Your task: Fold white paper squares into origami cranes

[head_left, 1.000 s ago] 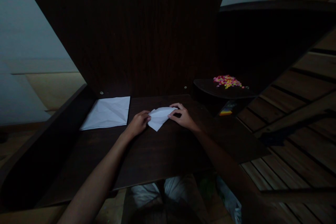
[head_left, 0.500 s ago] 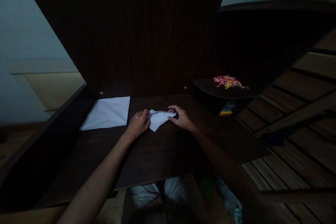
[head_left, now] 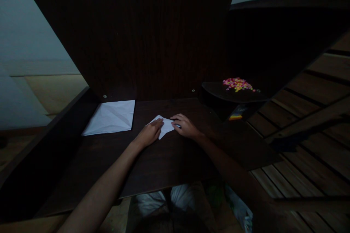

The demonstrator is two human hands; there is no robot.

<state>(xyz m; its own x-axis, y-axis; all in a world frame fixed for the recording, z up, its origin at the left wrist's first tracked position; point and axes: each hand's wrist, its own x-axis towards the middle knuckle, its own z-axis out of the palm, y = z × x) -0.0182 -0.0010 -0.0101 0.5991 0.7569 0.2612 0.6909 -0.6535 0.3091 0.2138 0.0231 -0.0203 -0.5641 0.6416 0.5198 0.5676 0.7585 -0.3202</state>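
A small folded white paper (head_left: 165,126) with pointed corners lies on the dark wooden desk, between my two hands. My left hand (head_left: 150,133) rests over its left part, fingers stretched out and pressing it down; some of the paper is hidden beneath them. At the paper's right tip, my right hand (head_left: 186,126) has its thumb and fingers closed on the narrow end. Farther left, a stack of larger white paper sheets (head_left: 112,117) with crease lines lies flat on the desk.
Small, brightly coloured pieces (head_left: 237,84) form a pile on a rounded corner shelf (head_left: 218,91) at the right. Below that shelf stands a small item with a yellow-orange band (head_left: 235,117). A raised side panel (head_left: 49,142) bounds the desk's left; a tall dark panel (head_left: 153,36) backs it.
My left hand's fingers have straightened and spread over the paper. The right hand has shifted slightly left along it, and the paper's left edges show more beyond my left hand.
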